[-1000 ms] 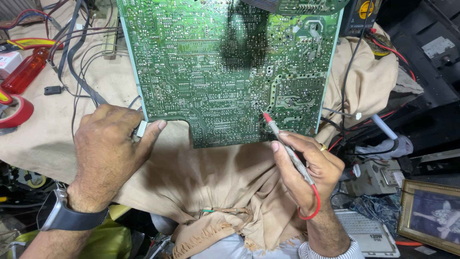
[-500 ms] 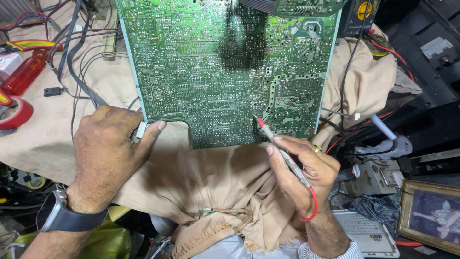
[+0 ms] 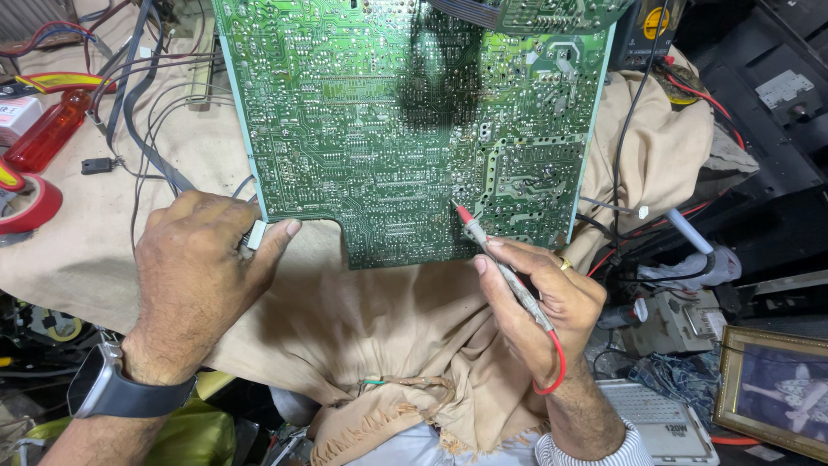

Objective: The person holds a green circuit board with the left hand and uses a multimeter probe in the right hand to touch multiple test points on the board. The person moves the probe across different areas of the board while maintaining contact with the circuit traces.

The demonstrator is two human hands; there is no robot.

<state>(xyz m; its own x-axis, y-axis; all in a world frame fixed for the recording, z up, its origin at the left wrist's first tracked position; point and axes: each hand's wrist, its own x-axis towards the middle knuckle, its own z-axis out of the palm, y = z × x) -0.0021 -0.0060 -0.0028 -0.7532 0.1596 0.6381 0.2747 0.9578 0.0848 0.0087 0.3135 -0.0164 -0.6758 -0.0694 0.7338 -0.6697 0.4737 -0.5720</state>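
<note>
A large green circuit board lies solder side up on a tan cloth. My left hand rests on the cloth at the board's lower left corner, thumb against its edge, fingers curled over a small white part. A dark watch is on that wrist. My right hand holds a red-tipped test probe like a pen. The probe's metal tip touches the board near its lower right area. A red lead curls from the probe around my wrist.
Red tape rolls and a red translucent case lie at the left. Grey wires trail from the board's left side. A soldering iron, a yellow meter and a framed picture sit at the right.
My right hand has slid the probe tip to the left along the board's lower part. My left hand has stayed in place.
</note>
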